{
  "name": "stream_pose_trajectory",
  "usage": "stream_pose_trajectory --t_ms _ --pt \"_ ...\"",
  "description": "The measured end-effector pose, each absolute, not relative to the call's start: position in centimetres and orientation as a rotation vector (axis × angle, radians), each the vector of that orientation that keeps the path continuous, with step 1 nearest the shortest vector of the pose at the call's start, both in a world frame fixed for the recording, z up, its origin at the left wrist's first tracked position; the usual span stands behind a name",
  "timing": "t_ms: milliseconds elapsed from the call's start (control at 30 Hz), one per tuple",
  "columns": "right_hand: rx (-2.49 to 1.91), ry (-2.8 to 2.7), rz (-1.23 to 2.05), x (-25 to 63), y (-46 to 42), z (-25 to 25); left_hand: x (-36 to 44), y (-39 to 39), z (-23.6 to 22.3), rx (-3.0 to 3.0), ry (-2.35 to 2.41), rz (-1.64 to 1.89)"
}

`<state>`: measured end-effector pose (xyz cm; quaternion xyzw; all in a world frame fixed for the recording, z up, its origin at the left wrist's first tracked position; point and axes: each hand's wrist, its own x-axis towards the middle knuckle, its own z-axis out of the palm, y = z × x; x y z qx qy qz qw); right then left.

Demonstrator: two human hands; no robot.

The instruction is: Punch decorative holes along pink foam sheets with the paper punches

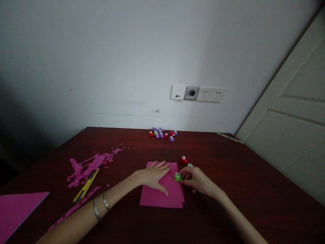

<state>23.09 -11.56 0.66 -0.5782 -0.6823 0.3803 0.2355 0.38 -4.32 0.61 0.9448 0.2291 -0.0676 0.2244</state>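
Note:
A pink sheet of paper (154, 198) lies on the dark red table (228, 176) in front of me. My left hand (154, 176) rests flat on it with fingers spread, pressing it down. At the sheet's right edge, my right hand (196, 180) pinches a small green punch (178, 177). A red punch (183, 159) and another green one (190, 165) sit just beyond my right hand.
Several small red, purple and green punches (162, 133) are clustered at the table's far edge by the wall. Pink paper scraps (87, 166) and a yellow utility knife (86, 185) lie at left. Another pink sheet (17, 206) sits at the near left corner. A door (291, 118) stands at right.

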Motion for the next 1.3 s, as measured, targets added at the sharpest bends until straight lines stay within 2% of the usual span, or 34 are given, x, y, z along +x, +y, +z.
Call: stream_pose_trajectory --t_ms 467,800,1100,1300 --pt "-1.545 -1.857 1.105 23.3 -11.6 0.8 0.6 -4.5 1.0 2.610 0.641 -0.220" --pt "-1.477 -1.641 1.277 23.5 -11.1 0.9 0.6 -4.2 3.0 2.707 0.729 0.222" --pt "-1.504 -1.642 1.316 23.1 -10.8 0.0 -0.6 -4.1 1.9 2.637 0.612 -0.164" --pt "-1.506 -1.638 1.311 22.8 -10.6 -0.2 -1.1 -4.3 0.5 2.635 0.596 -0.157"
